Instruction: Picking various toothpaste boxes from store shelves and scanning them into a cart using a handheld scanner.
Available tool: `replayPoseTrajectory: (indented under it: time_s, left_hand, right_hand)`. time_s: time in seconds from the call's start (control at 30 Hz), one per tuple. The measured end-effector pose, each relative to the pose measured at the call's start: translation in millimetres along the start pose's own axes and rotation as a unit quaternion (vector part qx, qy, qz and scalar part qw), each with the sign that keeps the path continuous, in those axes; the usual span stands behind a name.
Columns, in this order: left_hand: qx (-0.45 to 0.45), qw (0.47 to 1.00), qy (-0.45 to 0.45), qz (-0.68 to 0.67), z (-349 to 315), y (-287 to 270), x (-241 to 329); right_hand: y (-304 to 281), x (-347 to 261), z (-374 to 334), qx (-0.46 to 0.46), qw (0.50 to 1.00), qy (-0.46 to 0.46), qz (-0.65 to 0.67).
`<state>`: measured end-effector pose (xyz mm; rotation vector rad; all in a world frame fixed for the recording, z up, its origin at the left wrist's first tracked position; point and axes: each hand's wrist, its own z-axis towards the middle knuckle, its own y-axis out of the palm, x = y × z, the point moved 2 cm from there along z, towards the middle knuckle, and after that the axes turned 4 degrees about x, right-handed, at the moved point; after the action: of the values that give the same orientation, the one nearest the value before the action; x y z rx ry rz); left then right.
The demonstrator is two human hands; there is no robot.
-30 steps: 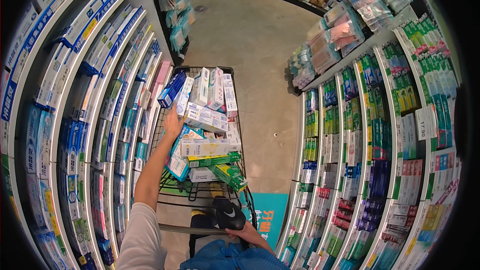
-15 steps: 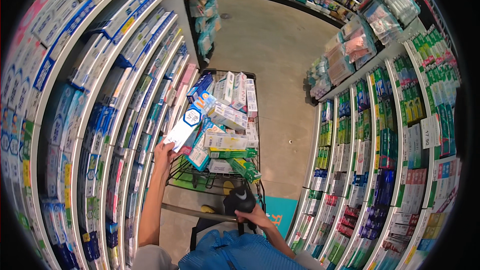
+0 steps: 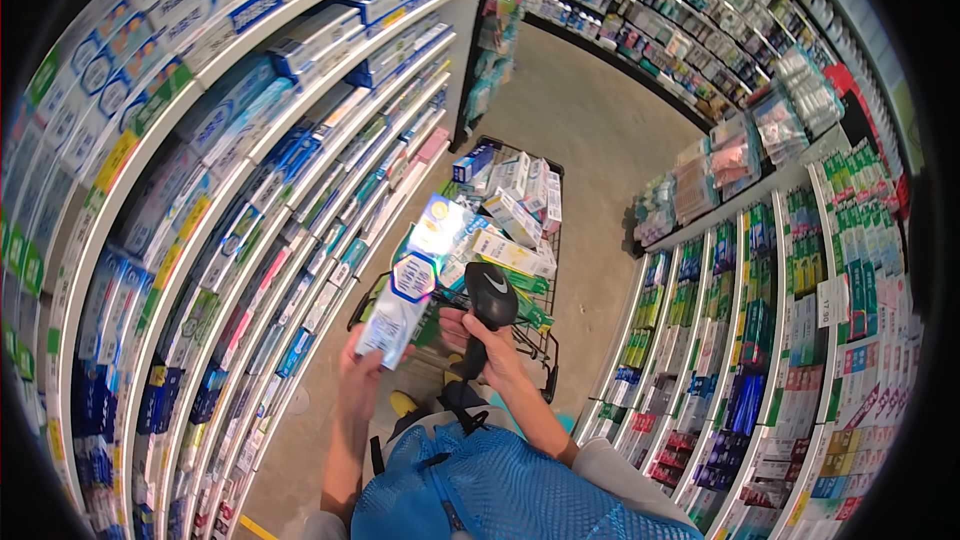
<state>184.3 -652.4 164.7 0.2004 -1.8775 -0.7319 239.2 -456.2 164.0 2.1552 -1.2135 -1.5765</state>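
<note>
My left hand (image 3: 360, 365) grips the lower end of a long white and light-blue carton (image 3: 393, 312) with a dark hexagon printed on it. It looks like a toothpaste box, tilted up over the near left part of a black wire shopping cart (image 3: 559, 177). Bright light falls on the carton's upper half. My right hand (image 3: 492, 348) is wrapped round the handle of a black handheld barcode scanner (image 3: 492, 292), its head just right of the carton and apart from it. Several boxes, among them a white and yellow carton (image 3: 512, 253) and a dark blue carton (image 3: 472, 162), lie jumbled in the cart.
Shelves packed with boxed goods (image 3: 290, 155) rise close on the left. On the right stand more shelves (image 3: 750, 310) of green, blue and red packages, with hanging bags (image 3: 733, 155) beyond. A blue mesh garment or bag (image 3: 500, 475) covers my front.
My left hand has drawn the carton nearer and rightward in front of me. My right hand has lifted the scanner from the cart handle up beside it. The view has turned leftward.
</note>
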Motion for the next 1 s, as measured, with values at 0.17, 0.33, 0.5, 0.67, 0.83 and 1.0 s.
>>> replayPoseTrajectory:
  time_s: [0.17,0.33,0.5,0.67,0.83,1.0]
  left_hand:
    - [0.027,0.999,-0.012,-0.017,-52,-34,-44]
    - [-0.02,0.998,-0.011,0.055,-72,-49,-30]
    - [0.075,0.972,0.08,0.209,-54,-44,6]
    - [0.038,0.994,-0.105,0.005,-37,-60,1]
    - [-0.184,0.94,-0.169,-0.231,-36,-58,7]
    - [-0.179,0.948,-0.124,-0.231,-41,-51,25]
  right_hand:
    - [28,36,-10,0.016,1.0,-0.008,0.0]
    - [55,50,-29,0.033,0.988,-0.081,-0.124]
    - [83,67,-58,-0.001,0.925,-0.232,-0.303]
    - [91,59,-72,-0.06,0.966,-0.142,-0.206]
    - [8,77,-52,-0.08,0.799,-0.186,-0.567]
    - [-75,115,-24,-0.01,0.663,-0.224,-0.714]
